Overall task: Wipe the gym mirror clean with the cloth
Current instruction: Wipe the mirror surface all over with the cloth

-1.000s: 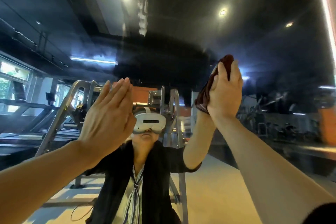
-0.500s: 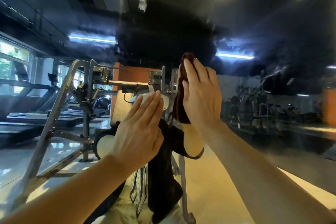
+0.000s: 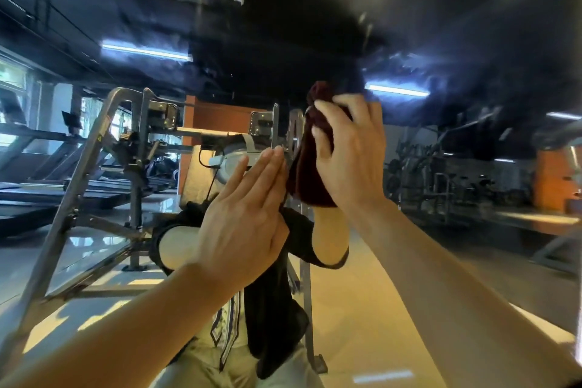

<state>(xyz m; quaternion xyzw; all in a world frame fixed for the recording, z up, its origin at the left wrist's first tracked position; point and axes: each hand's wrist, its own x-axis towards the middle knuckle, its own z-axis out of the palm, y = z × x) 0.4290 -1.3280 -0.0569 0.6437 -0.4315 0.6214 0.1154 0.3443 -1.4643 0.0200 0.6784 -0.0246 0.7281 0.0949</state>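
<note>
Treadmills (image 3: 37, 173) and a steel rack (image 3: 94, 186) show reflected at the left of the mirror (image 3: 472, 41). The left hand (image 3: 245, 220) lies flat, fingers straight, against the glass at center. Just right, the right hand (image 3: 349, 151) grips the cloth (image 3: 310, 167), bunched on the glass. Machines (image 3: 456, 173) stand reflected at far right.

Cloth (image 3: 310, 173): dark maroon, soft fabric, bunched and crumpled, not spread flat. Seen upright, w/ a rounded wad at the top and a longer fold hanging below. It is held against the mirror (image 3: 472, 41), roughly centre of view, at about head height of the reflection. Upper part is gripped and partly hidden; lower end hangs free.

Mirror: large wall-mounted glass, vertical, filling nearly the whole view. Dark ceiling, strip lights, gym machines and pale floor are reflected in it. Faint smears are seen on the upper right area.
</note>
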